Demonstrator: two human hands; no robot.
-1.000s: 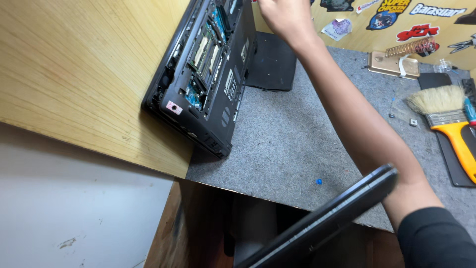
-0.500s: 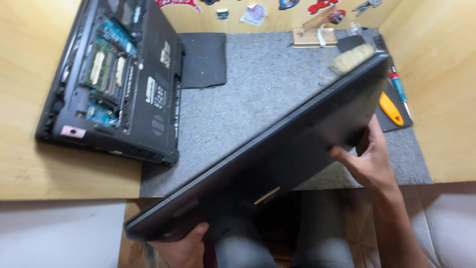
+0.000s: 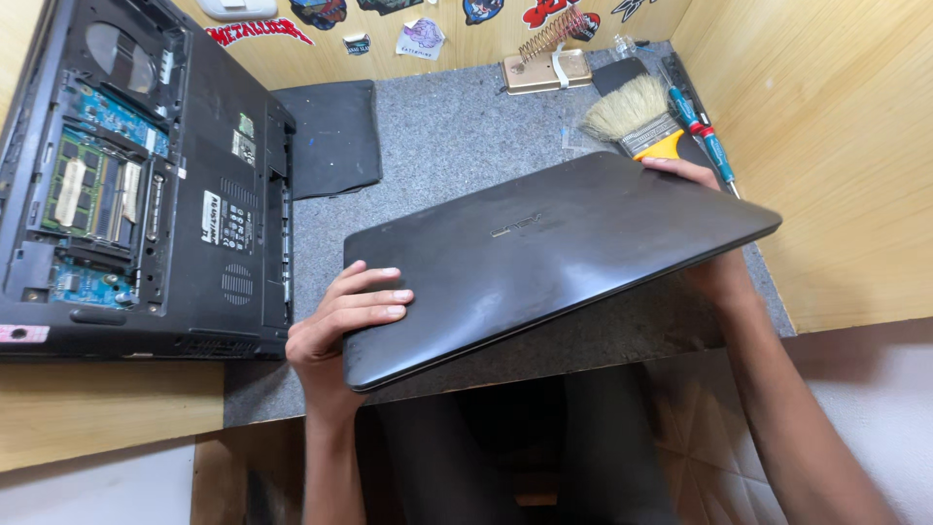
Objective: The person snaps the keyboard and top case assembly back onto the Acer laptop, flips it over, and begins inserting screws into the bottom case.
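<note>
I hold a closed dark grey laptop (image 3: 554, 258) lid-up above the grey mat (image 3: 457, 146), tilted, its near corner past the front edge. My left hand (image 3: 340, 326) grips its near left corner, fingers lying on the lid. My right hand (image 3: 714, 262) grips the far right edge, mostly hidden under the laptop. A second black laptop (image 3: 136, 194) lies at the left with its bottom cover off, showing circuit boards and memory sticks.
A dark flat pad (image 3: 330, 136) lies on the mat at the back. A paintbrush (image 3: 632, 122), a blue screwdriver (image 3: 705, 131) and a soldering stand with a spring (image 3: 549, 53) sit at the back right. Wooden walls close in the back and right.
The grey laptop has come up from below the desk edge onto the mat area. My left hand moved from its underside to the near left corner. The view swung right.
</note>
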